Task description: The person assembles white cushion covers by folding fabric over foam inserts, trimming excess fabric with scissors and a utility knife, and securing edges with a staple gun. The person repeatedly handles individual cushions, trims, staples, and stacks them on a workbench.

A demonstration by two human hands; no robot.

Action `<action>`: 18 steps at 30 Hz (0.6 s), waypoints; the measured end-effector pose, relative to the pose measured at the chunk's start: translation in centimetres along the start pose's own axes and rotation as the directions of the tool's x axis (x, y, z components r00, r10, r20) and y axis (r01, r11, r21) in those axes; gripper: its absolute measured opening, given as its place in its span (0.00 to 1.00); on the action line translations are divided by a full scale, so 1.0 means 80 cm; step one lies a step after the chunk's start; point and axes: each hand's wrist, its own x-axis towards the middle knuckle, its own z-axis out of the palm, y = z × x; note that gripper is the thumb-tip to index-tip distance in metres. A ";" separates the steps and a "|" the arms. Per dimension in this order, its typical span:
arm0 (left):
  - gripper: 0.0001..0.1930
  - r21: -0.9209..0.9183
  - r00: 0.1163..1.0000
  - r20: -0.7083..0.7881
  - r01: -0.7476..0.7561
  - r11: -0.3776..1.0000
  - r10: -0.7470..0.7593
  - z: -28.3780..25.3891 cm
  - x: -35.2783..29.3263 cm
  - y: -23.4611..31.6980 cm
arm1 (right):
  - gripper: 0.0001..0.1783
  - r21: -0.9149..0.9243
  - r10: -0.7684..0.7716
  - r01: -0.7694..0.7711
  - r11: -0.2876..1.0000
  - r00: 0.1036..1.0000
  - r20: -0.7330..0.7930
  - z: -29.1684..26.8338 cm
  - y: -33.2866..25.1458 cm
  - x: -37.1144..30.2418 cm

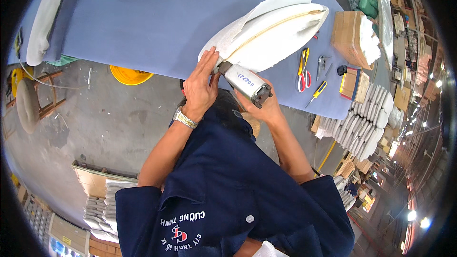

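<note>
White fabric-covered piece, with a pale strip running along it and a loose flap on its far side, lies on the blue-grey tabletop at the near edge, stretching toward the far right. The left hand, a metal watch at its wrist, lays outstretched fingers on the near left end and covers part of it; whether it pinches the fabric I cannot tell. The right hand is wrapped around a silver staple gun, whose nose sits at that same end and whose body hides much of the grip. Right of the piece, apart from it, lie a yellow-handled tool, red-handled scissors, grey pliers and a yellow screwdriver. Beyond its far right end, a cardboard box full of white material blocks that side, with a small wooden box nearer. Stacked pale cushions stand past the tabletop's right edge. On the left, a long white padded piece lies across the tabletop, and a yellow basin shows below the near edge.
</note>
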 end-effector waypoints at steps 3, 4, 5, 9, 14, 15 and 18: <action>0.32 0.027 0.997 -0.034 -0.067 0.997 0.068 0.006 -0.002 -0.007 | 0.25 -0.079 0.053 -0.053 0.995 0.999 -0.002 0.000 -0.003 -0.004; 0.32 0.034 0.996 -0.027 -0.080 0.996 0.081 0.007 0.000 -0.009 | 0.24 -0.020 0.119 -0.119 0.993 0.993 -0.005 0.000 -0.002 -0.006; 0.33 0.041 0.995 -0.021 -0.093 0.995 0.094 0.006 0.002 -0.010 | 0.23 0.038 0.183 -0.182 0.982 0.983 -0.005 0.000 0.000 -0.008; 0.36 0.030 0.998 -0.055 -0.012 0.999 0.013 0.016 -0.003 -0.004 | 0.18 0.022 -0.064 0.068 0.997 0.988 -0.143 0.003 0.006 -0.021; 0.37 0.050 0.997 -0.080 0.003 0.999 0.001 0.020 -0.008 -0.013 | 0.21 -0.128 0.090 -0.083 0.988 0.995 0.047 -0.047 0.017 -0.069; 0.37 0.055 0.993 -0.114 -0.023 0.998 0.029 0.022 -0.008 -0.015 | 0.21 -0.091 0.131 -0.124 0.988 0.988 0.077 -0.054 0.028 -0.077; 0.34 0.048 0.989 -0.140 -0.032 0.998 0.039 0.026 -0.004 -0.017 | 0.25 -0.289 0.380 -0.364 0.885 0.925 -0.003 -0.068 0.092 -0.099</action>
